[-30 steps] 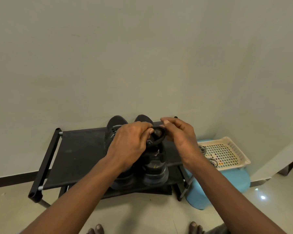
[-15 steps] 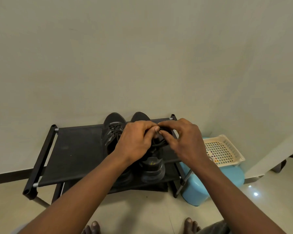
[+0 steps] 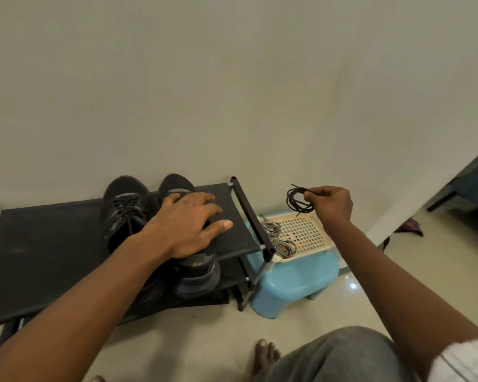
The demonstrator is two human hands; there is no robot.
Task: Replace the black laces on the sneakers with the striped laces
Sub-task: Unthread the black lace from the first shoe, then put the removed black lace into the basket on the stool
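Two black sneakers (image 3: pixel 122 213) stand on the shoe rack (image 3: pixel 44 244). Both hands met at the right-hand one a second ago. Now the left hand (image 3: pixel 188 224) rests on it, fingers spread. The right hand (image 3: pixel 331 202) has moved off and pinches one coiled black lace (image 3: pixel 298 199) above the cream tray (image 3: pixel 315 230) beside the rack, which holds two striped lace bundles (image 3: pixel 271 228).

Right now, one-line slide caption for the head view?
Right hand holds a coiled black lace near the basket of striped laces; left hand rests on the right-hand sneaker.
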